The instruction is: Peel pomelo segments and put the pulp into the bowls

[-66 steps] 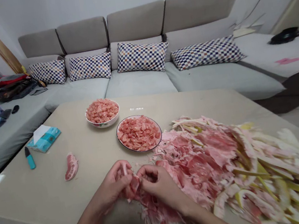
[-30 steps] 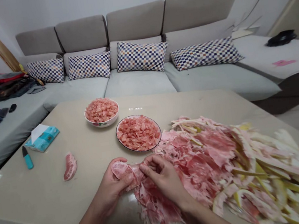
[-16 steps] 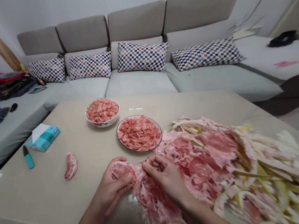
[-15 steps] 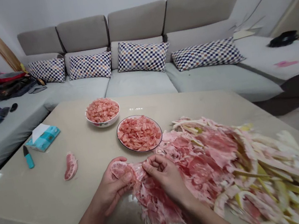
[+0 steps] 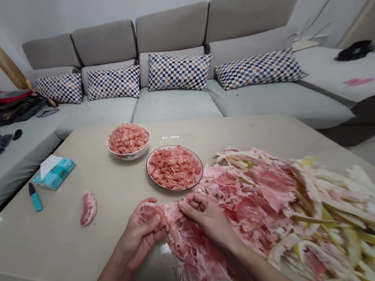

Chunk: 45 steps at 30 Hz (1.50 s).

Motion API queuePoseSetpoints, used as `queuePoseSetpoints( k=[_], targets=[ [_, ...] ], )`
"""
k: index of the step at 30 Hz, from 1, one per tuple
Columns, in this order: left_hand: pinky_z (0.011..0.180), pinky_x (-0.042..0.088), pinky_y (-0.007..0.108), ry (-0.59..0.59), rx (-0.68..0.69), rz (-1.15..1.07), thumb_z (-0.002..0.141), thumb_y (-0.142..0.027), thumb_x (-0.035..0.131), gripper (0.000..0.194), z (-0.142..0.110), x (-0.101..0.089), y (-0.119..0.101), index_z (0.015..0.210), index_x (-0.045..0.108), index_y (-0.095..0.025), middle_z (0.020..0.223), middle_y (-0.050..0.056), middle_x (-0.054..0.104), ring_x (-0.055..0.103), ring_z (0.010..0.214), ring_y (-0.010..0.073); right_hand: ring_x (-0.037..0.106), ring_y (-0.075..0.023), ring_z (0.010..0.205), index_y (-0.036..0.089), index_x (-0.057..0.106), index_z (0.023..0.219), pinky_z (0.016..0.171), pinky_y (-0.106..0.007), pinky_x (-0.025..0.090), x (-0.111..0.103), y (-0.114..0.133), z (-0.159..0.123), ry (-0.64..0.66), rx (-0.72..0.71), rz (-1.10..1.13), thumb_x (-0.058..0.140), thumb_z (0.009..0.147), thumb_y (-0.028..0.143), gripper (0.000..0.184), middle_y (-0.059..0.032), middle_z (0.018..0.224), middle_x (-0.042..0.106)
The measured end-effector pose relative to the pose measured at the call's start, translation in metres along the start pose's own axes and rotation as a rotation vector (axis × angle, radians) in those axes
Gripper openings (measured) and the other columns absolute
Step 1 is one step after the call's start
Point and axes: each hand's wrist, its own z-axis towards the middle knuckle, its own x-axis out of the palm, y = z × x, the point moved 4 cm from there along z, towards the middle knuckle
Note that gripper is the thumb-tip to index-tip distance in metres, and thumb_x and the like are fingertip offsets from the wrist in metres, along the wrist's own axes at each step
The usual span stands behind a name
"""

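Note:
My left hand is closed around a pomelo segment, whose pink flesh is partly bared. The fingertips of my right hand pinch the pale membrane of that segment, stretched between both hands. Beyond them, a dark-rimmed plate carries a heap of peeled pomelo pulp. Under and beside my right hand spreads a big pile of pink membranes. Another pomelo segment lies on the table, left of my left hand.
A white bowl heaped with pulp stands behind the plate. At the left of the table lie a tissue pack and a knife with a teal handle. Thick pomelo rinds cover the right side. A grey sofa runs behind.
The flesh in my left hand has come further out of its membrane and hangs lower between my hands. My right hand keeps its pinch and has hardly shifted.

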Motion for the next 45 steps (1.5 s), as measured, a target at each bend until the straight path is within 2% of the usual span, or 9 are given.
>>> queuePoseSetpoints(
  k=[3,7,9,12,15,20,24,29,45],
  targets=[
    [0.068,0.058,0.026,-0.062,0.016,0.017,0.075,-0.008,0.074,0.039,0.003,-0.005,0.0,0.107,0.055,-0.016,0.081,0.002,0.067,0.066,0.066,0.0114,0.06,-0.0151,0.062,0.018,0.056,0.08,0.061,-0.028,0.049,0.0,0.004,0.002,0.002,-0.049,-0.145,0.07,0.076,0.05,0.035,-0.0014,0.073,0.063],
    [0.071,0.057,0.026,-0.136,0.08,0.041,0.075,-0.011,0.074,0.026,0.006,-0.008,-0.001,0.095,0.058,-0.015,0.086,0.006,0.069,0.067,0.071,0.0136,0.058,-0.0169,0.075,0.021,0.056,0.106,0.068,-0.029,0.047,0.002,0.018,-0.009,-0.159,-0.318,-0.487,0.064,0.084,0.038,0.029,-0.0035,0.092,0.061],
    [0.074,0.057,0.026,-0.177,0.108,0.065,0.073,-0.013,0.076,0.027,0.006,-0.008,-0.001,0.094,0.058,-0.015,0.089,0.007,0.07,0.069,0.076,0.0151,0.055,-0.0158,0.071,0.022,0.054,0.112,0.066,-0.029,0.046,0.009,0.016,-0.016,-0.109,-0.357,-0.597,0.067,0.082,0.035,0.035,-0.0029,0.093,0.06],
    [0.074,0.057,0.026,-0.213,0.123,0.104,0.071,-0.018,0.079,0.035,0.004,-0.006,0.003,0.099,0.058,-0.016,0.09,0.007,0.071,0.07,0.079,0.0162,0.055,-0.0161,0.071,0.023,0.053,0.118,0.065,-0.028,0.046,0.019,0.006,-0.022,0.01,-0.325,-0.676,0.072,0.078,0.035,0.046,-0.0025,0.094,0.061],
    [0.074,0.057,0.026,-0.198,0.133,0.121,0.071,-0.021,0.08,0.04,0.0,0.0,0.004,0.103,0.057,-0.017,0.09,0.006,0.072,0.07,0.081,0.0167,0.058,-0.0174,0.073,0.022,0.056,0.115,0.066,-0.028,0.046,0.024,0.0,-0.022,0.039,-0.31,-0.715,0.073,0.077,0.034,0.043,-0.0029,0.092,0.065],
    [0.079,0.057,0.026,-0.198,0.158,0.118,0.072,-0.02,0.079,0.039,-0.004,0.004,-0.002,0.103,0.055,-0.018,0.091,0.006,0.074,0.071,0.081,0.0153,0.061,-0.0166,0.071,0.02,0.064,0.103,0.065,-0.028,0.048,0.025,-0.003,-0.017,0.069,-0.231,-0.547,0.061,0.088,0.034,0.022,-0.0037,0.084,0.069],
    [0.083,0.057,0.03,-0.219,0.136,0.093,0.074,-0.016,0.077,0.038,-0.003,-0.001,-0.003,0.104,0.054,-0.018,0.094,0.007,0.073,0.072,0.084,0.0174,0.064,-0.0164,0.079,0.019,0.065,0.101,0.069,-0.027,0.05,0.024,-0.008,-0.013,0.111,-0.121,-0.29,0.064,0.086,0.038,0.024,-0.0048,0.09,0.069],
    [0.084,0.058,0.033,-0.172,0.108,0.01,0.078,-0.009,0.07,0.031,0.001,-0.003,-0.001,0.102,0.052,-0.017,0.097,0.01,0.072,0.072,0.087,0.0194,0.056,-0.0087,0.054,0.018,0.063,0.098,0.051,-0.02,0.046,0.022,-0.015,-0.009,0.177,0.049,-0.025,0.072,0.078,0.043,0.033,0.0009,0.074,0.064],
    [0.083,0.058,0.032,-0.124,0.084,-0.144,0.082,-0.001,0.059,0.021,0.002,-0.003,-0.006,0.098,0.055,-0.014,0.095,0.009,0.071,0.071,0.084,0.0172,0.054,-0.0086,0.056,0.022,0.065,0.098,0.055,-0.02,0.044,0.02,-0.019,-0.005,0.233,0.069,0.165,0.075,0.077,0.04,0.03,0.0032,0.07,0.06]
  ],
)
